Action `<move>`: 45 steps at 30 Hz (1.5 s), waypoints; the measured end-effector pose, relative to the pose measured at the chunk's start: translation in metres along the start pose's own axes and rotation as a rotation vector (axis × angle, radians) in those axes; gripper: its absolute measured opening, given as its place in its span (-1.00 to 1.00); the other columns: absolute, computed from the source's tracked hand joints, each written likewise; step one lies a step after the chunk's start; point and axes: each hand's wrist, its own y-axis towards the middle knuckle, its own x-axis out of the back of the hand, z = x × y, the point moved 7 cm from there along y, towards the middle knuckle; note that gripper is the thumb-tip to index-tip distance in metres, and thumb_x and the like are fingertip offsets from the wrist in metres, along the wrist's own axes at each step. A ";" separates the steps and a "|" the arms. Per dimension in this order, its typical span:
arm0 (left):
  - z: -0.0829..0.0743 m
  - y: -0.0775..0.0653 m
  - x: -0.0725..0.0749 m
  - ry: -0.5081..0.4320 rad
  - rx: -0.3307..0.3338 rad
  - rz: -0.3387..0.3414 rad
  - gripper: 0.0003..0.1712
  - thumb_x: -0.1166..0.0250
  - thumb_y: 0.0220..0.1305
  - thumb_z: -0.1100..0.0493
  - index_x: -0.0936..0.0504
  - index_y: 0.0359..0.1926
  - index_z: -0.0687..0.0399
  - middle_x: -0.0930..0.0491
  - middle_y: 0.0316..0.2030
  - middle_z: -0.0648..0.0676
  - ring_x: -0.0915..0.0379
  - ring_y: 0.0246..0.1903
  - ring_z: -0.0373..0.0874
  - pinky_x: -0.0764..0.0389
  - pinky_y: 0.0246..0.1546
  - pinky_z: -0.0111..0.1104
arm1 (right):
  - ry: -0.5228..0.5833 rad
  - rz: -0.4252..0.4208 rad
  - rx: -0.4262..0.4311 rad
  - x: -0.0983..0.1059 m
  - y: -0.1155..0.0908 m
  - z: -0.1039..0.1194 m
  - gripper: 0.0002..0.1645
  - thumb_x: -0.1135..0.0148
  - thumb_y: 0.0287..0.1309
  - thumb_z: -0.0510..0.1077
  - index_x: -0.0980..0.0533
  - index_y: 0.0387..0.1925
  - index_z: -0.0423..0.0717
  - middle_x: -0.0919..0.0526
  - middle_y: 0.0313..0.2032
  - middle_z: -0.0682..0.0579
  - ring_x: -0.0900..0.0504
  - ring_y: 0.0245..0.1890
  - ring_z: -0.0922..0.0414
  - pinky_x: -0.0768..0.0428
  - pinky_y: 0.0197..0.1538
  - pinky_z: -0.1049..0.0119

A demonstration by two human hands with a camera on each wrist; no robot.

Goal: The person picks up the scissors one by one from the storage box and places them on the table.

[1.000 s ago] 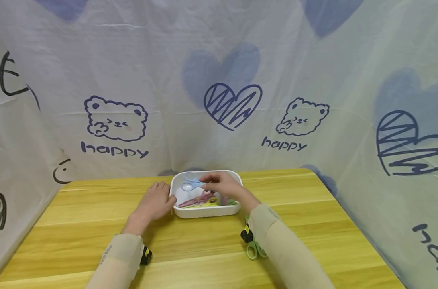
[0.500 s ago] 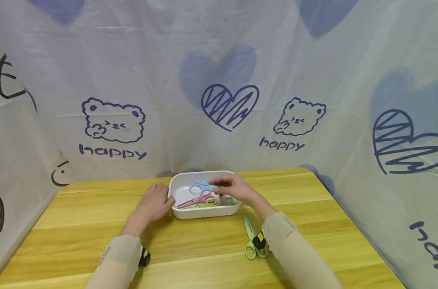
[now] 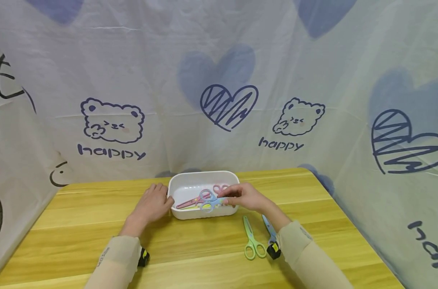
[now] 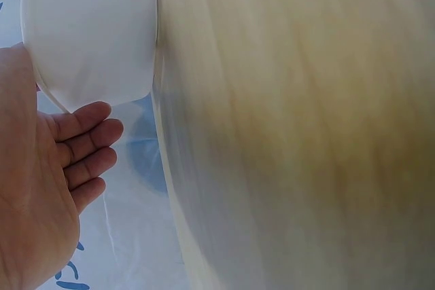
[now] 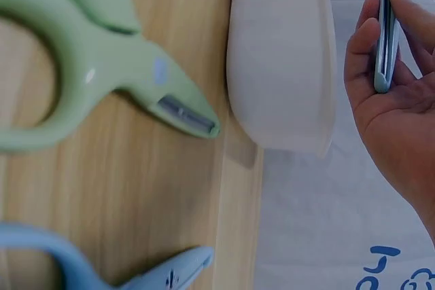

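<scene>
My right hand pinches a pair of blue scissors by the blade end, handle loops pointing left, over the white box. In the right wrist view, these scissors are edge-on between thumb and fingers. Inside the box lie pink scissors, more pink handle loops and something yellow, partly hidden by the held scissors. My left hand rests against the box's left end, thumb at the rim; its fingers are loosely extended beside the wall in the left wrist view.
On the wood-grain table, green scissors lie right of and nearer than the box. Blue scissors lie beside them, partly under my right wrist. A printed cloth hangs behind the table.
My right hand has brought the blue scissors from the back of the box toward its front right. The scissors on the table have come into fuller view. My left hand stays put.
</scene>
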 end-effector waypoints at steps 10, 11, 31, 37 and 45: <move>-0.001 0.000 0.001 0.010 -0.005 0.008 -0.53 -0.09 0.44 0.07 -0.52 0.06 0.45 -0.53 -0.07 0.27 -0.32 -0.09 0.14 -0.42 0.05 0.05 | -0.104 0.118 0.086 -0.008 -0.015 0.003 -0.76 -0.38 0.31 -0.25 -0.75 -0.02 -0.19 -0.79 -0.02 -0.04 -0.68 -0.02 0.24 -0.65 0.03 0.35; -0.001 0.000 0.001 0.011 -0.005 0.009 -0.53 -0.09 0.44 0.07 -0.52 0.06 0.45 -0.53 -0.07 0.27 -0.32 -0.09 0.14 -0.42 0.05 0.05 | -0.115 0.130 0.095 -0.009 -0.016 0.003 -0.77 -0.38 0.31 -0.25 -0.75 -0.03 -0.18 -0.79 -0.03 -0.03 -0.68 -0.02 0.24 -0.65 0.04 0.34; -0.001 0.000 0.001 0.001 0.003 0.011 -0.51 -0.09 0.44 0.07 -0.52 0.09 0.46 -0.52 -0.04 0.28 -0.32 -0.06 0.16 -0.42 0.07 0.07 | -0.168 0.439 0.137 -0.046 -0.029 -0.006 -0.78 -0.38 0.30 -0.28 -0.75 -0.05 -0.25 -0.80 -0.12 -0.04 -0.64 -0.14 0.37 -0.63 -0.01 0.37; -0.002 0.000 0.002 0.002 0.004 0.012 -0.52 -0.09 0.44 0.07 -0.52 0.08 0.46 -0.52 -0.03 0.29 -0.33 -0.05 0.17 -0.42 0.10 0.08 | -0.229 0.508 0.179 -0.059 -0.030 -0.005 -0.78 -0.38 0.29 -0.29 -0.75 -0.06 -0.24 -0.80 -0.14 0.00 -0.63 -0.15 0.42 -0.63 -0.02 0.41; 0.000 0.001 0.001 0.006 0.009 0.007 -0.53 -0.09 0.44 0.07 -0.52 0.08 0.45 -0.52 -0.05 0.28 -0.32 -0.05 0.16 -0.42 0.08 0.06 | -0.295 0.515 0.192 -0.067 -0.031 -0.004 -0.79 -0.39 0.26 -0.32 -0.76 -0.08 -0.21 -0.79 -0.20 0.02 -0.57 -0.22 0.46 -0.61 -0.10 0.44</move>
